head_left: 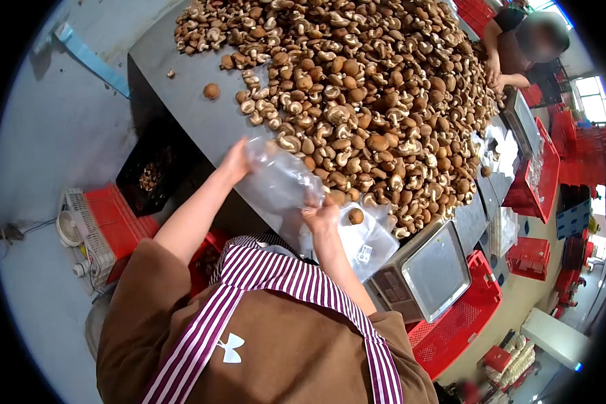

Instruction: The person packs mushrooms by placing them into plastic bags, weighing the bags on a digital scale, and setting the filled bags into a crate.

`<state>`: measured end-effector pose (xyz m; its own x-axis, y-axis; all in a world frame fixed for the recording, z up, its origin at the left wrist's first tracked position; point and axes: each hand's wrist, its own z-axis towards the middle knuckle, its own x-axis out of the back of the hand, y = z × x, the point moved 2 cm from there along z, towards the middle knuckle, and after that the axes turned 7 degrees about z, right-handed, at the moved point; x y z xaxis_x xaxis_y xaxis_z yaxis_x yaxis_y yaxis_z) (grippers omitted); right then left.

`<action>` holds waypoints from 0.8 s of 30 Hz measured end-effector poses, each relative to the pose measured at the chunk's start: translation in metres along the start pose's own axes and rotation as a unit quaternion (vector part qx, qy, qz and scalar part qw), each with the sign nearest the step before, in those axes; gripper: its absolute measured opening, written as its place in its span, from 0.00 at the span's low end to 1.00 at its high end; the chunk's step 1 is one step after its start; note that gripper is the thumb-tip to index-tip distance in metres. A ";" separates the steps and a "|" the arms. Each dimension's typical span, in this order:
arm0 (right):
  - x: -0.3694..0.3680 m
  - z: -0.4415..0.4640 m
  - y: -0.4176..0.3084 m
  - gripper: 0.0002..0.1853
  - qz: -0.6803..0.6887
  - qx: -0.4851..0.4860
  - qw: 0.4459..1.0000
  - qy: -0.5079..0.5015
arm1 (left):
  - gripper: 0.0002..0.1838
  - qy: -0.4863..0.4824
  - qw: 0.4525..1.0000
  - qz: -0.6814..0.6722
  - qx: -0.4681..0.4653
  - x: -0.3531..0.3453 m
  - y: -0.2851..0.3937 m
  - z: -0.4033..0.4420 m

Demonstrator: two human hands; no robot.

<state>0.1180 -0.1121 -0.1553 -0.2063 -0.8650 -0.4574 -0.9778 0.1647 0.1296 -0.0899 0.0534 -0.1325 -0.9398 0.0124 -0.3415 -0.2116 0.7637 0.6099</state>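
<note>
A clear plastic bag (284, 180) is stretched between my two hands above the near edge of the metal table (175, 50). My left hand (236, 161) pinches its left end, and my right hand (322, 213) grips the other end; both are slightly blurred. Just beyond the bag rises a big heap of brown shiitake mushrooms (377, 108). Beside my right wrist lie more clear plastic bags (377, 248), one with a printed label, and a loose mushroom (355, 216) rests on them.
Right of the bags stands a scale (438, 271) with a metal tray top, beside a red crate (461, 320). A co-worker's hands (495, 73) touch the heap's far right side. Another red crate (535, 172) holds plastic bags. Crates (118, 225) stand at left.
</note>
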 end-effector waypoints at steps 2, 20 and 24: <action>0.020 0.015 -0.039 0.22 0.067 -0.005 0.997 -0.038 | 0.33 -0.046 0.992 0.117 -0.029 -0.048 0.002 0.037; -0.061 -0.019 -0.127 0.29 -0.123 0.171 0.972 -0.106 | 0.28 -0.163 0.923 0.347 -0.023 -0.127 0.029 0.052; -0.075 -0.018 -0.118 0.33 -0.379 0.237 0.894 -0.023 | 0.39 -0.181 0.956 0.229 0.015 -0.125 0.031 0.076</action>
<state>0.2493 -0.0751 -0.1207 0.5319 -0.7945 -0.2931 -0.7410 -0.2691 -0.6153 0.0418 0.1248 -0.1253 -0.7762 0.5690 -0.2716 0.2129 0.6420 0.7366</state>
